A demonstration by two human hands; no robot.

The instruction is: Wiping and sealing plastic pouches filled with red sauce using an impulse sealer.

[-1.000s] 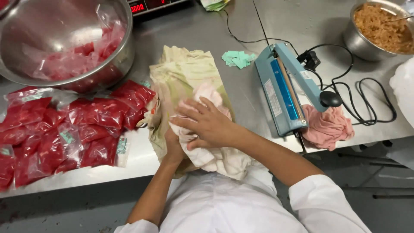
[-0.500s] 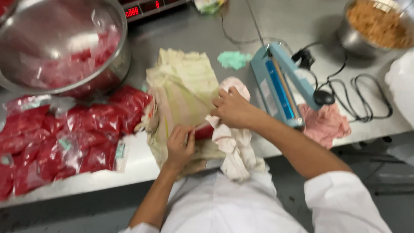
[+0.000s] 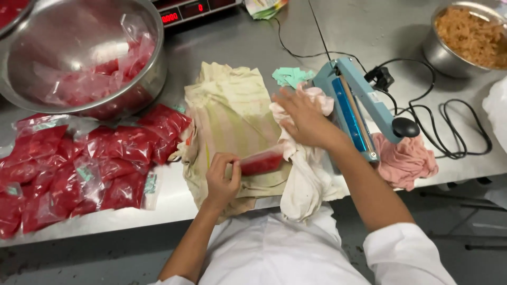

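My left hand (image 3: 222, 178) grips the end of a small clear bag filled with red paste (image 3: 262, 162), lying on a yellowish cloth (image 3: 232, 116) spread on the steel table (image 3: 391, 31). Over the bag's other end, my right hand (image 3: 303, 119) presses flat on a pale pink-white rag (image 3: 303, 174); the rag hangs over the table's front edge. A blue bag sealer (image 3: 351, 105) stands just right of my right hand.
Several sealed red bags (image 3: 79, 163) lie at the left. A big steel bowl (image 3: 84, 58) with more bags sits behind them. A scale (image 3: 193, 8) stands at the back, a bowl of brown food (image 3: 467, 37) far right, black cords (image 3: 449, 121), a pink rag (image 3: 404, 161).
My right hand has slid right with the pale rag, uncovering the red bag. My left hand has come out from under the rag and taken hold of the bag's end.
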